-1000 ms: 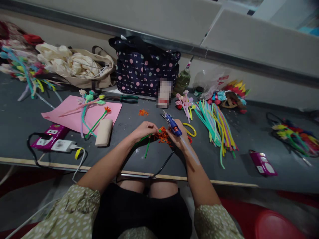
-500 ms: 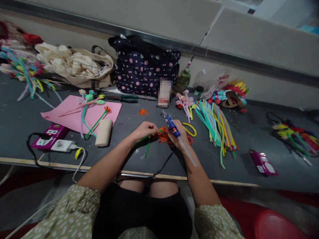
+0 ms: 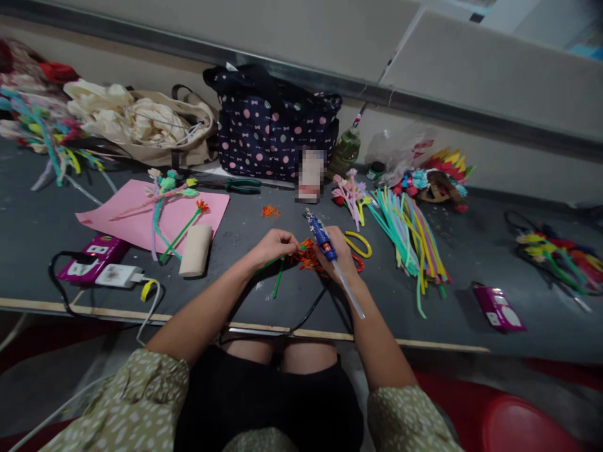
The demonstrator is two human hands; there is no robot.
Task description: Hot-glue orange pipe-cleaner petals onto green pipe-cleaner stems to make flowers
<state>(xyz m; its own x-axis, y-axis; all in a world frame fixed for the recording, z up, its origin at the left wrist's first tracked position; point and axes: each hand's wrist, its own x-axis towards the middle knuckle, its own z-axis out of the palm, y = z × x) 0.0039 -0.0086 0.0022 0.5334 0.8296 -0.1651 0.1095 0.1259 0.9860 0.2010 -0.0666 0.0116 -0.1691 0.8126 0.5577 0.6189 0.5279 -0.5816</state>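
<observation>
My right hand (image 3: 340, 252) is wrapped round a blue hot glue gun (image 3: 321, 237), its nozzle pointing away from me and a clear glue stick (image 3: 349, 292) jutting from its back end. My left hand (image 3: 277, 245) pinches a green pipe cleaner (image 3: 264, 269), whose green tip shows beside the fingertips. Between the two hands lies a pile of small orange pieces (image 3: 308, 256). Another green pipe cleaner (image 3: 278, 280) rests on the table just below my left hand. Scissors with yellow and red handles (image 3: 360, 243) lie partly hidden behind my right hand.
On the left are pink paper (image 3: 129, 210) with fuzzy flowers, a cardboard tube (image 3: 195, 251) and a purple power strip (image 3: 97, 254). A dark patterned bag (image 3: 277, 135) stands at the back. Coloured pipe cleaners (image 3: 409, 232) lie right. A black cord (image 3: 311, 307) crosses the table's front edge.
The glue gun has tilted slightly in my right hand, its glue stick end swinging a little left and down. My left hand keeps its pinch in the same place.
</observation>
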